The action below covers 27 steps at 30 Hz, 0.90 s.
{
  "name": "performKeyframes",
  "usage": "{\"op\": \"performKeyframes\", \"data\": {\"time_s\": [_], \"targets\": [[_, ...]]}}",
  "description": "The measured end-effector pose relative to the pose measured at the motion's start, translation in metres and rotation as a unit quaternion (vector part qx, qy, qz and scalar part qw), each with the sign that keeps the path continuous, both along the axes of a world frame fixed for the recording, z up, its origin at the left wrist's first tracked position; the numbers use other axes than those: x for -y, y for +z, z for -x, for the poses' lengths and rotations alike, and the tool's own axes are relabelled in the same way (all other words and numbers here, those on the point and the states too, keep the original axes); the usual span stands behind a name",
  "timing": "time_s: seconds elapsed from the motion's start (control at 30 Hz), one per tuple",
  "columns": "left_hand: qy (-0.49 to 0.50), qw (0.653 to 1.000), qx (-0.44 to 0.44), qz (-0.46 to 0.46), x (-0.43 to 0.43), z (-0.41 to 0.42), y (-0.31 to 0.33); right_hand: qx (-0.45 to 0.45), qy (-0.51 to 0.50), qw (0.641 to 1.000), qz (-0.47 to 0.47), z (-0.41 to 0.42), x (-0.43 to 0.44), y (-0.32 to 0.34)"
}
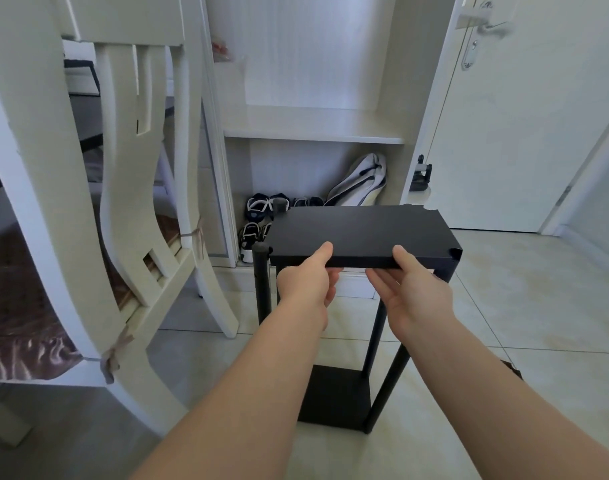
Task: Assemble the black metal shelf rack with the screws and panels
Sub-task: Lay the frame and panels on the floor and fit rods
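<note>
The left hand (308, 277) and right hand (412, 289) both grip the near long edge of the black panel (361, 230), thumbs on top. The panel lies level, long axis left to right, over the rack's posts. The near left post (263, 285) stands just beside its corner, apparently unseated.

White painted wooden chair (88, 188), left foreground, with a brown satin seat cushion (22, 344) tied to its frame. Centre rear: cream open cabinet (313, 131) with one shelf. Beneath the shelf, dark strapped sandals (266, 204) and a white-and-navy fabric bag (360, 183) leaning at the right. Right: white door (521, 133) with silver lever handle (483, 27). Pale glossy floor tiles (521, 306).
</note>
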<state>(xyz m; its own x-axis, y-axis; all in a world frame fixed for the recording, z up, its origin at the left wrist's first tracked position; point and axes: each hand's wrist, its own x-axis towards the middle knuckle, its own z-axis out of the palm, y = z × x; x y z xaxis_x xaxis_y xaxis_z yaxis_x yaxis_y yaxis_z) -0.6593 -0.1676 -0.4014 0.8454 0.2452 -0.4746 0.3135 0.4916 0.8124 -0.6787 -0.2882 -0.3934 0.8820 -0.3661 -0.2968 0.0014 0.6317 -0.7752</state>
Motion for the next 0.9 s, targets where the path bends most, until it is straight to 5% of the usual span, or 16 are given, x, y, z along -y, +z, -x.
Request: {"op": "performKeyframes", "data": {"time_s": [0.9], "targets": [[0.016,0.997,-0.066,-0.023,-0.015,-0.009,-0.042,-0.115,0.098,0.988,0.045,-0.015,0.0,-0.047]]}}
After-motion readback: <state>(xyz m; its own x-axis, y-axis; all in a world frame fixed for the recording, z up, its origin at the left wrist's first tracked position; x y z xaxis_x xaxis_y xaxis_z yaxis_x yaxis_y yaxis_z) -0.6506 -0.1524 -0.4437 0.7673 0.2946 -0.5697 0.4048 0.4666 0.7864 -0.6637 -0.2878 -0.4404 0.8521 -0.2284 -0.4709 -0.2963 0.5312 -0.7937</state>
